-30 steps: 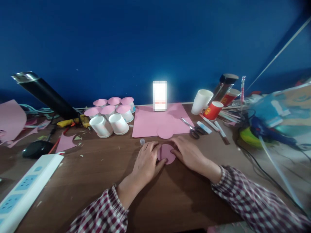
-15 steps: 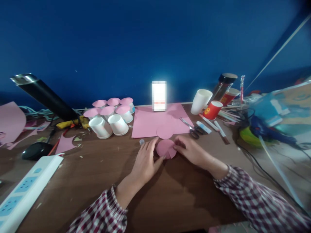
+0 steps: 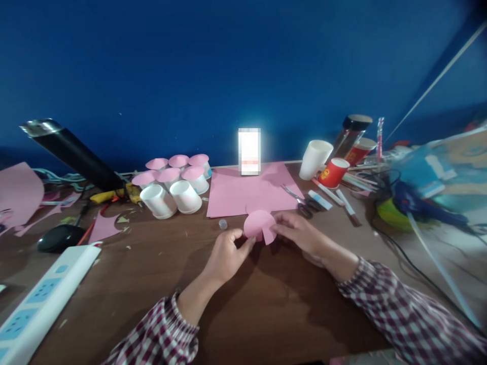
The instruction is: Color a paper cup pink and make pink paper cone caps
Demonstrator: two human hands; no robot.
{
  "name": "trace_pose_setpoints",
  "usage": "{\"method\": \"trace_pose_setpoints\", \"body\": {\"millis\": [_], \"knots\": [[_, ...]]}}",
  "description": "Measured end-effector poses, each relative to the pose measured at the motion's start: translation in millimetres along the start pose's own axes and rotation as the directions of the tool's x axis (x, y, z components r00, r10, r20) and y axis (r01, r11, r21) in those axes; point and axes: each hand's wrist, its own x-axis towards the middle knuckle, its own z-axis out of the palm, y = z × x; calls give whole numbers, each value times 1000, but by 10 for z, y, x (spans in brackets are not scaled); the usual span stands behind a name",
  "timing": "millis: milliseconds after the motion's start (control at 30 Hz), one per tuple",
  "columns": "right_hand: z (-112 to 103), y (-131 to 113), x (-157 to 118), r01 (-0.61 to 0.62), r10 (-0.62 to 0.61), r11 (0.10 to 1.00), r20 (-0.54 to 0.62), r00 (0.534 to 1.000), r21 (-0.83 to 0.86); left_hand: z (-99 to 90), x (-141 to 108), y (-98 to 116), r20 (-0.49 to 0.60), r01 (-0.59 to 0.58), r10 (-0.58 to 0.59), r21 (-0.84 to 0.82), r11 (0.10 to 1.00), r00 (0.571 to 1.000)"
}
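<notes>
Between my two hands is a pink paper disc [image 3: 258, 223] with a slit in its near edge, its two sides apart there. My left hand [image 3: 229, 253] pinches the disc's left side between thumb and fingers. On the right edge, my right hand [image 3: 304, 233] is closed on the same disc, by the slit. A second pink circle [image 3: 257, 208] shows partly behind it, on the front edge of the pink paper sheets [image 3: 243, 190]. A small clear cap [image 3: 222, 224] lies just beyond my left hand. Scissors [image 3: 300, 203] and a glue stick [image 3: 320, 199] lie beyond my right hand.
Upside-down white paper cups [image 3: 185, 196], several topped with pink paper cones [image 3: 194, 173], stand at back left. A power strip [image 3: 45, 299], mouse [image 3: 61, 237] and black tumbler [image 3: 76, 154] are left. Red cup [image 3: 334, 173], white cup [image 3: 315, 159] and brush [image 3: 349, 207] are right.
The disc has been lifted and tilted slightly, and the slit at its near edge has opened wider. My left fingers have drawn in to a pinch on its side.
</notes>
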Motion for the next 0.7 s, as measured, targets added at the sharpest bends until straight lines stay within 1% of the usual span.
{"method": "trace_pose_setpoints", "body": {"millis": [100,233,300,400,600,700], "knots": [[19,5,-6,-21,19,999,45,999,49,40,-6,18,-20,52,-53,-68,996,998],[27,20,-8,-32,30,996,23,999,88,113,-25,53,22,144,-143,-248,958,989],[26,19,-6,-30,27,994,32,999,108,143,-34,64,32,184,-183,-315,931,982],[33,2,-5,-21,14,989,47,999,143,161,-38,73,32,219,-222,-344,913,975],[69,-11,-17,-37,41,989,-23,999,145,175,-33,91,40,241,-246,-402,883,968],[82,-1,-23,-32,37,990,-38,999,138,195,-29,85,53,251,-253,-432,866,966]]}}
